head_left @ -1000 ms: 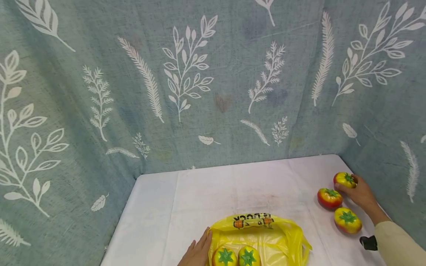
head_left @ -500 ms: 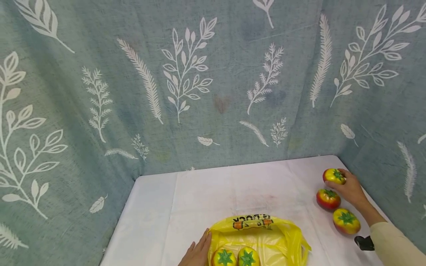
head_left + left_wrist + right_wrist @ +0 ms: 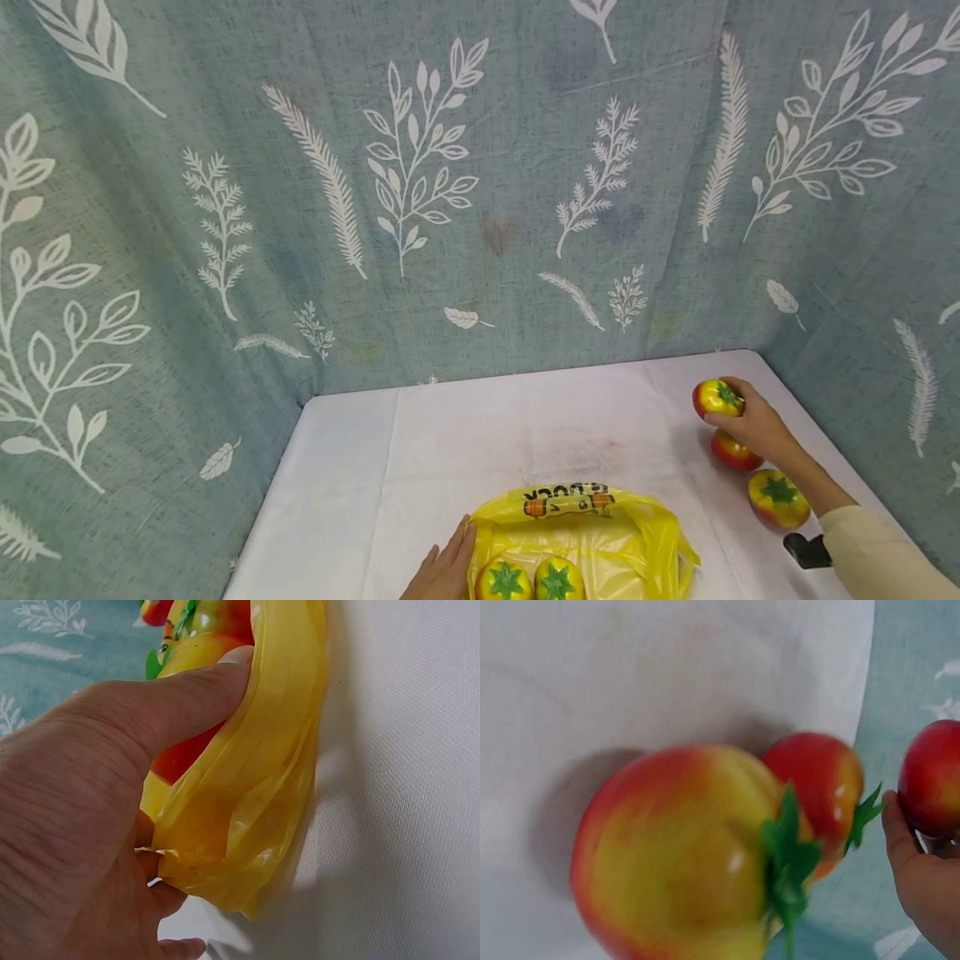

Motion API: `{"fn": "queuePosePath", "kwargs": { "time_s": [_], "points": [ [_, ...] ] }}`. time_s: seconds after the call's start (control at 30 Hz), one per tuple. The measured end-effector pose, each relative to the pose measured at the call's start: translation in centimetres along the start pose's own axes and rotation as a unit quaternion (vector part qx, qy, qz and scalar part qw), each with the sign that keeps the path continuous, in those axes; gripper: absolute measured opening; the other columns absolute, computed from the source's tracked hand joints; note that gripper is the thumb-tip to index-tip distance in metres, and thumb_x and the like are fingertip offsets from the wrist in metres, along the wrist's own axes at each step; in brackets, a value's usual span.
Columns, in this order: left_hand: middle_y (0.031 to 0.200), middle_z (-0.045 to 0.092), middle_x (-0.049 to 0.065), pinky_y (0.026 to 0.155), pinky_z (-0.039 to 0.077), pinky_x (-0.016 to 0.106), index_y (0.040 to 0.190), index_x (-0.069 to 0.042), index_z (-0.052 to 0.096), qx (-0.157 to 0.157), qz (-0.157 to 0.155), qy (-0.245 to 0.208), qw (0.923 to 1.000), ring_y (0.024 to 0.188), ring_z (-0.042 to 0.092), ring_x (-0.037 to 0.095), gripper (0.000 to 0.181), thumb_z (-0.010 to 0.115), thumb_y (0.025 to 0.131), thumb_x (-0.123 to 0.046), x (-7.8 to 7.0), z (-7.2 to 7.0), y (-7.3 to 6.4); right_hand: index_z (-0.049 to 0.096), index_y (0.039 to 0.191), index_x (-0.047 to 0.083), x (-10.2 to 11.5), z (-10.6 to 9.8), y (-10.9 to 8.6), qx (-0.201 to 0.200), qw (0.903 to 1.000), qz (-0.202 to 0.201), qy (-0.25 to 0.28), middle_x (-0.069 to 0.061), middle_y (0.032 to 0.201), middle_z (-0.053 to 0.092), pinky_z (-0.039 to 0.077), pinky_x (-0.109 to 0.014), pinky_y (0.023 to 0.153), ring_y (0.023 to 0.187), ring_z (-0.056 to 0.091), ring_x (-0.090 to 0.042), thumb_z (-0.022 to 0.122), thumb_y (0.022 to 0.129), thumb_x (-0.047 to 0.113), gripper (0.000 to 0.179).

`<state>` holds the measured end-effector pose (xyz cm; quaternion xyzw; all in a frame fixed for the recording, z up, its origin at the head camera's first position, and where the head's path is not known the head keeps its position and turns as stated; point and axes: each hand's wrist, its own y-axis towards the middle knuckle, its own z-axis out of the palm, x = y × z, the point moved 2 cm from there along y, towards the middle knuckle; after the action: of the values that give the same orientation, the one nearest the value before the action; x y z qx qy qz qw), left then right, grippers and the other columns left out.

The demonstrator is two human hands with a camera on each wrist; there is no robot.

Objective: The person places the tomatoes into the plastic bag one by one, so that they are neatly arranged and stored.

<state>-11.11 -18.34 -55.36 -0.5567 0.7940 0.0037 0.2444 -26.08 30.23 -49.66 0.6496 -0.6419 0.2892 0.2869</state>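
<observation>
My right hand grips a red-and-yellow toy tomato with a green star-shaped leaf top, raised over the right side of the table. Partly behind that hand lies a second toy tomato, with a third toy tomato nearer me; both fill the middle of the right wrist view. At the bottom, my left hand holds the left edge of an open yellow plastic bag. Its thumb is inside the rim and its fingers outside in the left wrist view. Two toy tomatoes sit inside the bag.
A white cloth covers the table. Green-grey curtains with white leaf prints stand along the back and both sides. A small black object shows beside the right sleeve.
My right hand has lifted the farthest toy tomato and carried it left, now in front of the second one. The left hand has stayed at the bag's edge.
</observation>
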Motion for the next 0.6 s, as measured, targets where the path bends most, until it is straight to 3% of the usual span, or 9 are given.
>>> {"fn": "queuePosePath", "kwargs": {
  "time_s": [0.37, 0.6],
  "points": [
    [0.152, 0.013, 0.017, 0.098, 0.025, 0.064, 0.147, -0.004, 0.015, 0.007, -0.004, 0.007, 0.9999, 0.132, 0.030, 0.033, 0.113, 0.043, 0.071, -0.082, 0.2, 0.2, 0.2, 0.026, 0.139, 0.000, 3.6, 2.2, -1.3, 0.024, 0.9969, -0.075, 0.007, -0.026, 0.132, 0.037, 0.040, -0.058, 0.090, 0.107, 0.044, -0.039, 0.070, 0.081, 0.026, 0.077],
    [0.152, 0.012, 0.017, 0.099, 0.025, 0.063, 0.147, -0.003, 0.014, 0.000, 0.003, 0.009, 1.0000, 0.132, 0.029, 0.033, 0.113, 0.043, 0.071, -0.081, 0.2, 0.3, 0.3, 0.031, 0.137, 0.006, 5.8, 4.0, -2.1, 0.054, 0.9930, -0.102, 0.025, -0.020, 0.129, 0.042, 0.050, -0.044, 0.081, 0.102, 0.048, -0.032, 0.072, 0.077, 0.020, 0.074]
  ]
}}
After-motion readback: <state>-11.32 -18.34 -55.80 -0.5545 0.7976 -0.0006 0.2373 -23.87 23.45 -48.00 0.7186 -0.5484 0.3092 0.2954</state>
